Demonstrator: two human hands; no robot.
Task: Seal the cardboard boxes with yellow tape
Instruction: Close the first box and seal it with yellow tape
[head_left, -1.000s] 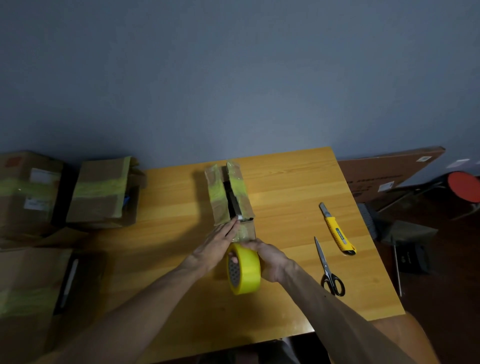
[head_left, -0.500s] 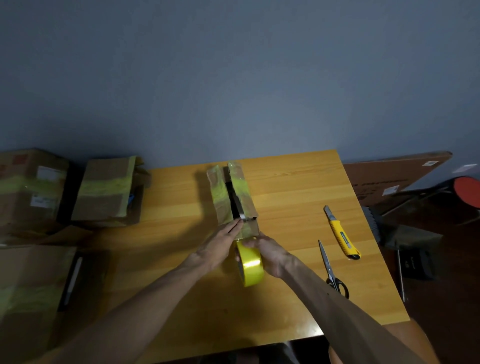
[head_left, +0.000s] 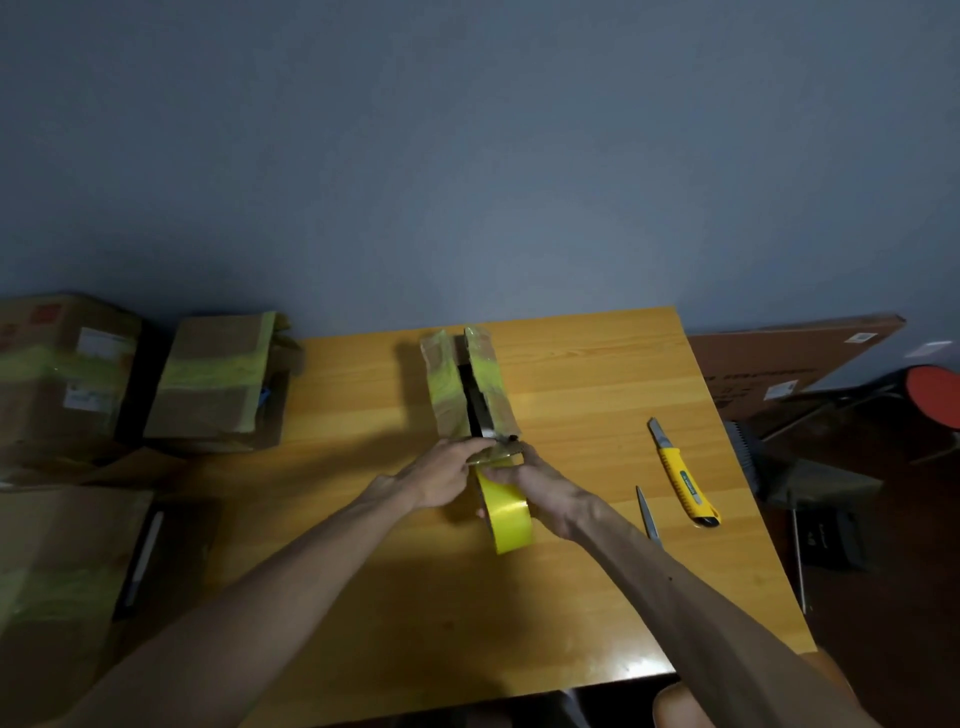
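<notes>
Yellow tape roll (head_left: 508, 517) gripped in right hand (head_left: 543, 488), left hand (head_left: 441, 475) pressing flat on cardboard box (head_left: 467, 384) near end

legible text: none | far-left cardboard box (head_left: 67, 364): white stickers (head_left: 101, 343), print too small to read | flat carton (head_left: 810, 348), far right, leaning at the wall: dark lettering and white stickers, all blurred | utility knife (head_left: 683, 475), right side: green label on yellow handle, lettering too small to read
</notes>
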